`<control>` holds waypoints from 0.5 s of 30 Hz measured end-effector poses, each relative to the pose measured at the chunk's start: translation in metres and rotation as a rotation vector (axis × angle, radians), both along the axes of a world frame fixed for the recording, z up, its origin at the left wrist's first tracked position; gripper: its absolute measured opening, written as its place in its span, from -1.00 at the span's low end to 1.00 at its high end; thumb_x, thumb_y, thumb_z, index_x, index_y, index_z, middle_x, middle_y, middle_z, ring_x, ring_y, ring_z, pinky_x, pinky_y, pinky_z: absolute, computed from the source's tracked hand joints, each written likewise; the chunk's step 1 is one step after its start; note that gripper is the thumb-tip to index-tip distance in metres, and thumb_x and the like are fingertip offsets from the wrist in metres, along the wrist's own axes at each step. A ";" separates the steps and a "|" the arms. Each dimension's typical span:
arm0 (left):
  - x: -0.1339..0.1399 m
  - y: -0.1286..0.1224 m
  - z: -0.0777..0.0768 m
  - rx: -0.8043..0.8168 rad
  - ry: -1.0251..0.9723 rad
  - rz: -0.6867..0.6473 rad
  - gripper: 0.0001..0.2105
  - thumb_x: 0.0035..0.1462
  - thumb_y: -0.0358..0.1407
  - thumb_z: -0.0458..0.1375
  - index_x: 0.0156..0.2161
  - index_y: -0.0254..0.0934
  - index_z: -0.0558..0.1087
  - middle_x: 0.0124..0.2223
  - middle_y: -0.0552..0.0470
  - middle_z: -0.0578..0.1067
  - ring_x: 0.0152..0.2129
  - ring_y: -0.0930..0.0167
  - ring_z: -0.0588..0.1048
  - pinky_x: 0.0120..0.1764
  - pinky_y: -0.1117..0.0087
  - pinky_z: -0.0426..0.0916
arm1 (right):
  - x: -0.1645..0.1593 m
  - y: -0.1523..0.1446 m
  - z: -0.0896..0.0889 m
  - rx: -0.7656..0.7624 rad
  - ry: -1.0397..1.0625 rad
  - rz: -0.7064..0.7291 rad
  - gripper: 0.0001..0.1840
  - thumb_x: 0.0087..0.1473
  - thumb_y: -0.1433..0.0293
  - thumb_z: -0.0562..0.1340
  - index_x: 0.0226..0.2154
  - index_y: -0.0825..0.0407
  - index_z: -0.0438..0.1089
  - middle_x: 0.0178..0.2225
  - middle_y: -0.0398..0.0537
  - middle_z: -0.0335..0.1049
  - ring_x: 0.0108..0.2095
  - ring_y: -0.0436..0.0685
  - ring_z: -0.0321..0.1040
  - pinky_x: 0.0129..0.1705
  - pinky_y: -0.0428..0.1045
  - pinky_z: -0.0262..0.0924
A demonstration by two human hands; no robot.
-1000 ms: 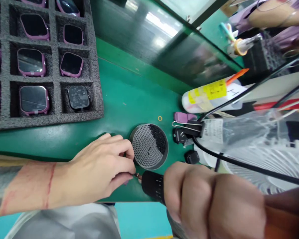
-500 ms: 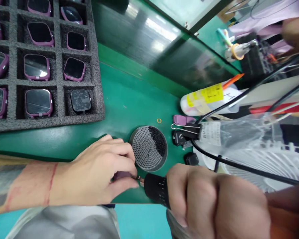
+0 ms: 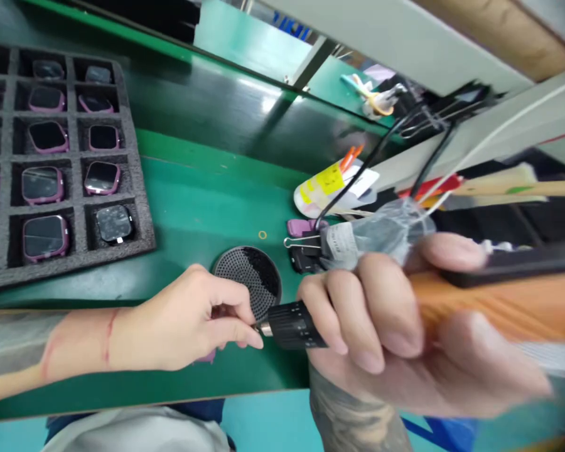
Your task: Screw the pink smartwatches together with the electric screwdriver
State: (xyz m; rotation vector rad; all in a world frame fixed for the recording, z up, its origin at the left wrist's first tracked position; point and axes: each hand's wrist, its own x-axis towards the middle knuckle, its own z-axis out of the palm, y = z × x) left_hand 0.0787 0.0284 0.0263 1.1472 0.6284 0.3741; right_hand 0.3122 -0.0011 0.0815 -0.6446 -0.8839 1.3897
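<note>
Orange driver (image 3: 508, 301), lower right | right hand (image 3: 381, 320): grip wrapped round it | left hand (image 3: 193, 320): grip pinched on mostly hidden purple part (image 3: 206, 358), lower centre | dish (image 3: 235, 270): near centre

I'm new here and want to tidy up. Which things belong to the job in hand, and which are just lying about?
Likely in the job:
orange-and-black driver, in the right hand
purple part, mostly hidden by the left hand
round dish of black bits
foam tray of watch-like pieces

Probably just lying about:
yellow ring
binder clip
yellow-labelled container
clear plastic bag
</note>
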 end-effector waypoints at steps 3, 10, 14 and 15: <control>0.006 0.004 0.001 -0.199 -0.012 -0.028 -0.46 0.31 0.18 0.72 -0.29 -0.24 0.71 -0.44 0.06 0.66 -0.59 0.46 0.50 -0.50 0.47 0.40 | 0.006 0.010 -0.003 -0.069 0.144 -0.005 -0.65 0.34 0.31 0.69 0.08 -0.16 0.68 -0.50 -0.46 0.40 -0.68 -0.15 0.07 -0.55 -0.10 0.32; 0.008 0.005 0.004 -0.227 -0.078 -0.036 -0.44 0.36 0.18 0.70 -0.27 -0.27 0.68 -0.34 -0.10 0.78 -0.53 0.38 0.69 -0.48 0.47 0.55 | 0.005 0.015 -0.006 -0.069 0.208 0.019 -0.57 0.35 0.31 0.71 0.08 -0.15 0.55 -0.44 -0.48 0.52 -0.64 -0.17 0.11 -0.46 -0.17 0.36; 0.004 0.002 0.003 0.100 0.000 0.033 -0.56 0.63 0.03 0.47 -0.23 -0.25 0.64 -0.42 -0.03 0.72 -0.58 0.39 0.66 -0.48 0.46 0.56 | 0.008 0.017 -0.008 -0.034 0.160 0.005 -0.61 0.35 0.28 0.72 0.05 -0.15 0.60 -0.43 -0.46 0.55 -0.62 -0.13 0.21 -0.45 -0.11 0.37; 0.003 0.002 0.002 0.186 0.010 0.054 -0.62 0.66 -0.06 0.42 -0.23 -0.24 0.63 -0.42 -0.01 0.72 -0.57 0.40 0.67 -0.45 0.47 0.58 | 0.009 0.018 -0.008 -0.025 0.144 -0.004 -0.62 0.35 0.28 0.72 0.05 -0.16 0.62 -0.43 -0.45 0.55 -0.61 -0.12 0.23 -0.45 -0.10 0.37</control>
